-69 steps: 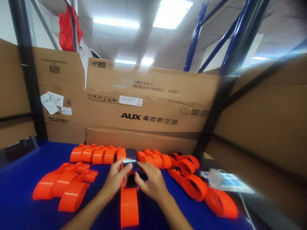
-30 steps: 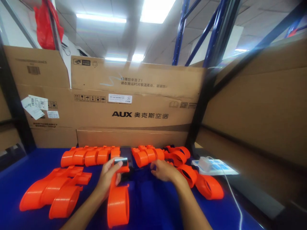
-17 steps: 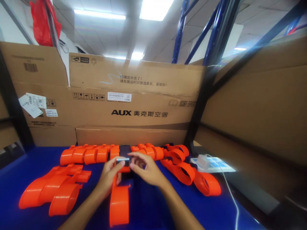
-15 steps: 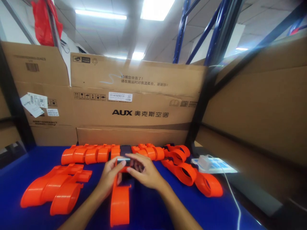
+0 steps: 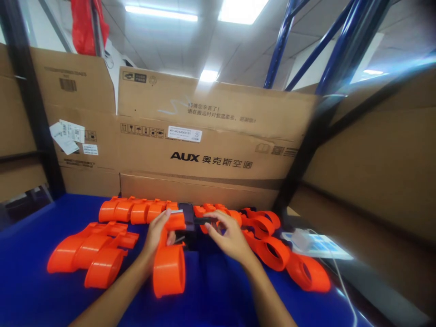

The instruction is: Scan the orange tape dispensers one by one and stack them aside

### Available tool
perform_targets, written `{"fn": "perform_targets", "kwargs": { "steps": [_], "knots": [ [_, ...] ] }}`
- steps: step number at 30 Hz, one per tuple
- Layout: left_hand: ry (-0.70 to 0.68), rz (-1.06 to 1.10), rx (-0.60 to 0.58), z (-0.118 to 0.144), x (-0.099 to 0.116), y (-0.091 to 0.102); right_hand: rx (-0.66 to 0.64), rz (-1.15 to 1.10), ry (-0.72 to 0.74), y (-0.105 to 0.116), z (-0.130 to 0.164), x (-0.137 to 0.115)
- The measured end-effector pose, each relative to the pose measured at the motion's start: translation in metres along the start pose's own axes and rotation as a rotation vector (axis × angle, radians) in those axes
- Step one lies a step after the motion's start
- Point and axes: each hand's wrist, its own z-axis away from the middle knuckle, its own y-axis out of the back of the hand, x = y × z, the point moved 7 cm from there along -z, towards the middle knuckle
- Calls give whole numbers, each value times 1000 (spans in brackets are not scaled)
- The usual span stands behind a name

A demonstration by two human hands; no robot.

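Observation:
My left hand (image 5: 157, 236) is closed around an orange plastic piece (image 5: 169, 271) whose wide loop hangs toward me. A thin silvery edge (image 5: 176, 211) shows at the top of this piece, by my left thumb. Off to its right, my right hand (image 5: 228, 234) pinches a slim dark object (image 5: 203, 220) between thumb and fingers; its exact kind is unclear. Between the hands, a dark phone-like device (image 5: 187, 220) stands at the back, partly covered by the orange piece.
Similar orange pieces lie in a back row (image 5: 131, 210), a left group (image 5: 91, 252) and a right group (image 5: 272, 252) on the blue surface (image 5: 211, 290). A white charger with a cable (image 5: 303, 239) sits at right. A cardboard wall (image 5: 211, 181) closes the back.
My hands were together at the orange piece; the right hand has drawn away to the right with the slim dark object. The piece has tilted in my left hand. The view has shifted.

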Motion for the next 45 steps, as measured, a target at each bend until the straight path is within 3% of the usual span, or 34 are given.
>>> {"fn": "perform_targets", "kwargs": {
  "steps": [3, 6, 17, 24, 32, 39, 45],
  "knots": [
    [-29, -20, -1, -3, -2, 3, -172, 89, 13, -7, 2, 3],
    [-53, -45, -10, -3, -5, 3, -266, 90, -22, -15, 7, 7],
    [-33, -26, 33, 6, 0, -5, -310, 122, -5, -21, 6, 5],
    [-25, -114, -6, 9, -2, -13, -116, -55, -38, -14, 0, -4],
    [-9, -195, -187, 15, -11, -27, -46, -287, -79, -35, 2, -8],
    [-76, -154, -236, 20, -2, -37, 105, -258, -103, -17, 1, -4],
    [-91, -172, -235, 21, 1, -39, 129, -211, -82, -14, -1, -10]
  ]
}}
